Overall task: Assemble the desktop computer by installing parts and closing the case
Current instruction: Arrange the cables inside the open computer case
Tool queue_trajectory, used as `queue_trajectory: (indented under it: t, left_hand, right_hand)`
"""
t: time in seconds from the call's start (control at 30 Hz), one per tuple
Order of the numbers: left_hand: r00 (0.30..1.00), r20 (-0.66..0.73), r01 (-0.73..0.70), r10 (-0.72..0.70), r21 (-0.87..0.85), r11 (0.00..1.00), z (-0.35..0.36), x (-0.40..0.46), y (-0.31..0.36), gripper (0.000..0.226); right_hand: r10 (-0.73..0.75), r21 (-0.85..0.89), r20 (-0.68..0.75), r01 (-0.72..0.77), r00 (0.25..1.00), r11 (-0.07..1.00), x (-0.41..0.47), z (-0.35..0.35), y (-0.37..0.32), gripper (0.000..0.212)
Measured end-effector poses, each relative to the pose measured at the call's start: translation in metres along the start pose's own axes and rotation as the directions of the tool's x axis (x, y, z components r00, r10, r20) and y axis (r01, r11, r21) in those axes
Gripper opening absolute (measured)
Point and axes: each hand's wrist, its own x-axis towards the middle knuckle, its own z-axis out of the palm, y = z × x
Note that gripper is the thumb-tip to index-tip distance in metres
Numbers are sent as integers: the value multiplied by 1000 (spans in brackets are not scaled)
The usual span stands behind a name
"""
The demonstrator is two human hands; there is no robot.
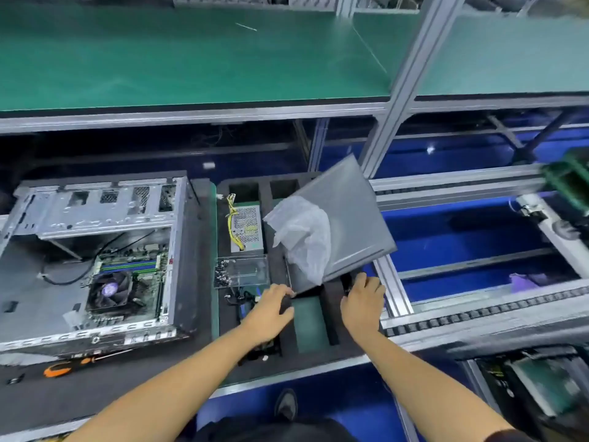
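A: How were the hands placed?

B: Both bare forearms reached forward over the black foam parts tray (330, 317); the left hand (269, 309) lay palm down, its fingertips pinching the near corner of the flat grey metal side panel (350, 218); the right hand (363, 299) had its fingers curled over the panel's near edge, so both held it.

A: And the panel itself?

B: It rose tilted away from the hands, far edge high, with a crumpled clear plastic film (302, 237) hanging off its left face.

A: Where was the computer?

B: Well to the left of the left hand lay the open silver desktop case (95, 250) on its side, motherboard and black cooler fan (110, 290) exposed; just beyond the left hand sat a clear plastic box (243, 271), and past that the perforated silver power supply (247, 228) with yellow wires; an orange-handled screwdriver (71, 365) lay near the left forearm.

A: Any writing?

B: None I could read; labels were too blurred.
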Motion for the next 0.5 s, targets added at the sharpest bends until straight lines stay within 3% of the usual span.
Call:
queue_trajectory:
  t: [0.1, 0.27, 0.5]
  left_hand:
    - [999, 15, 42, -42, 1, 999, 1, 1, 2, 29]
    - [996, 62, 56, -58, 30, 998, 2, -3, 9, 28]
    - [999, 43, 31, -30, -10, 999, -8, -16, 27, 27]
  right_hand:
    - [42, 130, 73, -51, 996, 990, 1, 0, 7, 61]
    - [-54, 230, 98, 30, 994, 973, 12, -4, 15, 43]
    - [-121, 184, 13, 116, 993, 976, 7, -43, 13, 50]
